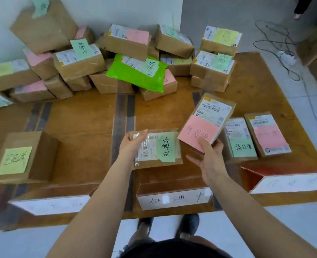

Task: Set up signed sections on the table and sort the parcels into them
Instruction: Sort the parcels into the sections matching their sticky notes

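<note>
Nearest, at 6 o'clock: middle sign (174, 199). Left hand (133, 143) gripping green-note parcel (157, 147) flat on the worktop (83, 131). Right hand (209, 155) pinching pink-note parcel (207, 121), lifted and tilted. Best carried toward 3 o'clock, laid flat beside two parcels (256, 135) there, note upward. Unsorted pile (135, 58) at 12.

Bare table (83, 131) before stacked parcels (102, 58)
</note>
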Demonstrator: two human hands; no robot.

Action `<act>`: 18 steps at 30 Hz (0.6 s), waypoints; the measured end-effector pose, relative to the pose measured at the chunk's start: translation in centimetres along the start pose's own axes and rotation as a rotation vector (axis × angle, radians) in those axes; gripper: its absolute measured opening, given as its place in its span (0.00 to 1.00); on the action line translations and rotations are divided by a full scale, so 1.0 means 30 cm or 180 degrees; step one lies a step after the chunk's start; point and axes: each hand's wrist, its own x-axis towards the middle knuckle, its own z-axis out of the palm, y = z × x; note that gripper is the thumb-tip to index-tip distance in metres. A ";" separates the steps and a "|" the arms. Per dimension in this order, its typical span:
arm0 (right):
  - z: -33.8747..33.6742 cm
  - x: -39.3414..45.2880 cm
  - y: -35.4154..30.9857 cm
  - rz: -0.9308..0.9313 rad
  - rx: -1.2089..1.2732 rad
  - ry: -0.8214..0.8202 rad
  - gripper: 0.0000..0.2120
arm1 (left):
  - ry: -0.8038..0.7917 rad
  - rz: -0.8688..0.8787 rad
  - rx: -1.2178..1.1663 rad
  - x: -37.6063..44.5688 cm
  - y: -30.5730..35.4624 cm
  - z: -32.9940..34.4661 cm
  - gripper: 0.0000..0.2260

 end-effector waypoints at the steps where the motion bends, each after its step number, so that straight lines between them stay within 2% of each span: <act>1: 0.000 0.010 0.006 -0.0014 -0.0077 0.0005 0.28 | 0.0030 0.0079 0.0056 0.003 0.002 0.007 0.34; 2: 0.000 0.018 0.010 -0.0034 -0.0140 0.0013 0.28 | 0.0073 0.0171 0.0189 0.024 -0.006 0.015 0.27; 4: 0.002 0.034 0.011 -0.0086 -0.0232 0.0045 0.27 | 0.0170 0.0489 0.0627 0.060 -0.017 0.027 0.23; 7: 0.000 0.053 0.003 -0.0159 -0.0247 0.0082 0.24 | 0.0228 0.0943 0.1257 0.085 -0.008 0.036 0.24; 11: -0.011 0.067 -0.030 -0.0244 -0.0141 0.0066 0.20 | 0.0229 0.1277 0.1901 0.130 0.046 0.043 0.26; 18: -0.008 0.072 -0.079 -0.0391 -0.0365 -0.0116 0.20 | -0.0268 0.1787 0.2789 0.201 0.177 0.081 0.22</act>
